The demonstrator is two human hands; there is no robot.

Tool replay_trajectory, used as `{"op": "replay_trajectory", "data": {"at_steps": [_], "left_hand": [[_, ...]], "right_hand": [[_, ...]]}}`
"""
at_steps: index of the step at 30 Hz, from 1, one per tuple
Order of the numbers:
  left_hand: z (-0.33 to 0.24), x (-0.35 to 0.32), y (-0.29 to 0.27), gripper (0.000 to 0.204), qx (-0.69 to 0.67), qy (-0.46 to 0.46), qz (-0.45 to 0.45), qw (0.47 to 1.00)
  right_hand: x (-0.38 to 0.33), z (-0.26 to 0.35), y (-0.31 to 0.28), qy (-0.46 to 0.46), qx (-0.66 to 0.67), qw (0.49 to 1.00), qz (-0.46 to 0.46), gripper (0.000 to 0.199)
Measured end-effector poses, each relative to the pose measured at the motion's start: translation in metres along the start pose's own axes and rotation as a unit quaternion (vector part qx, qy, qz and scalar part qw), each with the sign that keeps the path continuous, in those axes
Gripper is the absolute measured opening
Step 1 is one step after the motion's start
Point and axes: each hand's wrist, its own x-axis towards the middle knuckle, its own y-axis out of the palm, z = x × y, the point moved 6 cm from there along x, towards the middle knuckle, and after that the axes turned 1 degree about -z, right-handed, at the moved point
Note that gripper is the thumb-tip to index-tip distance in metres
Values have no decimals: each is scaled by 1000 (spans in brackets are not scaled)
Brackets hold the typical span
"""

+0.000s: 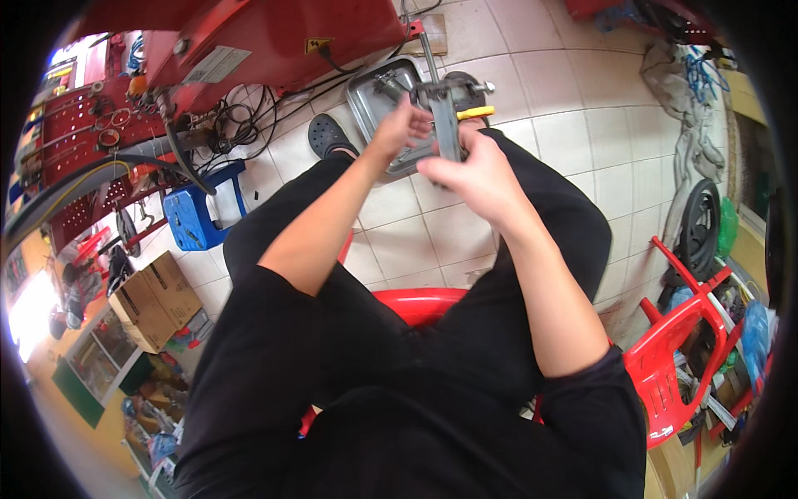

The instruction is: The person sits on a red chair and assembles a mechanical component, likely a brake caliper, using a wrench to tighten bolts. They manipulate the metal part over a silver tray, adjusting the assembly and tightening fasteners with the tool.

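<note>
My left hand [401, 131] reaches in from the left, fingers apart and slightly bent, beside a long grey metal part [446, 129]. On the other side of that part is my right hand [489, 181], its thumb stretched leftward and away from the fingers. Whether either hand touches the part I cannot tell; neither is wrapped round it. The part stands over a metal tray [358, 101], with a metal rod [427, 56] rising at its far end. Dark metal pieces [391, 86] lie in the tray. A yellow handle [476, 112] sticks out to the right of the part.
A red machine [274, 41] with black cables [241, 116] fills the far left. Near it stands a blue plastic stool [189, 218]. A cardboard box [155, 299] is further left. At right are a red plastic chair [675, 362] and a black wheel [701, 220].
</note>
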Motion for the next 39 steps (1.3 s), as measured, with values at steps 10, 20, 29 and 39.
{"op": "replay_trajectory", "data": {"at_steps": [10, 20, 29, 39], "left_hand": [[-103, -180, 39, 36, -60, 160, -105, 980], [-60, -208, 7, 55, -191, 49, -50, 979], [-54, -186, 8, 44, -132, 2, -82, 988], [-53, -185, 2, 44, -146, -7, -79, 986]], "right_hand": [[-46, 13, 64, -88, -88, 986, 109, 49], [-48, 42, 45, -47, -200, 978, -20, 65], [8, -19, 46, -44, -211, 976, -29, 54], [3, -8, 49, -94, -126, 988, 15, 44]]}}
